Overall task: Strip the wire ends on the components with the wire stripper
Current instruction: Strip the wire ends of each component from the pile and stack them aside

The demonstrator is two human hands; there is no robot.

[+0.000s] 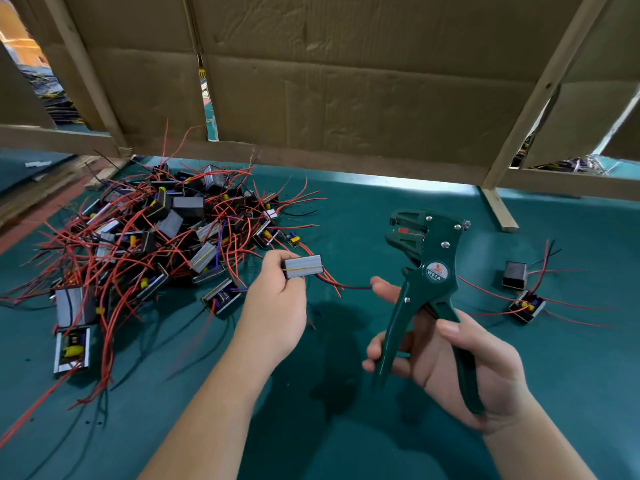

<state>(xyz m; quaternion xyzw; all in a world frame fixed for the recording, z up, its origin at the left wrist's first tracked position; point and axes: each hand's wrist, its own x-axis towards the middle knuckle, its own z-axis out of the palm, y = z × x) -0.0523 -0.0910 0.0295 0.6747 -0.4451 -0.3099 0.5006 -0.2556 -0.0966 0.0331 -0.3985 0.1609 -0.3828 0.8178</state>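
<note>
Over the green table (329, 445), my left hand (277, 306) pinches a small grey component (302, 267) between thumb and fingertips, holding it level above the surface. A thin red wire (346, 286) trails from it to the right, toward my right hand (460, 358). Its tip runs up to my forefinger, though I cannot tell whether it touches. My right hand grips the dark green wire stripper (427, 268) by both handles, fingers curled round one and the thumb lying over the other. The head is tilted up and its jaws gape toward the left, apart from the wire. To my left lies a big tangled pile of components (149, 237) with red and black leads. To the right, well apart from the pile, two more components (515, 276) lie just beside each other. Behind stands a cardboard wall (346, 81) on a wooden frame (498, 209).
</note>
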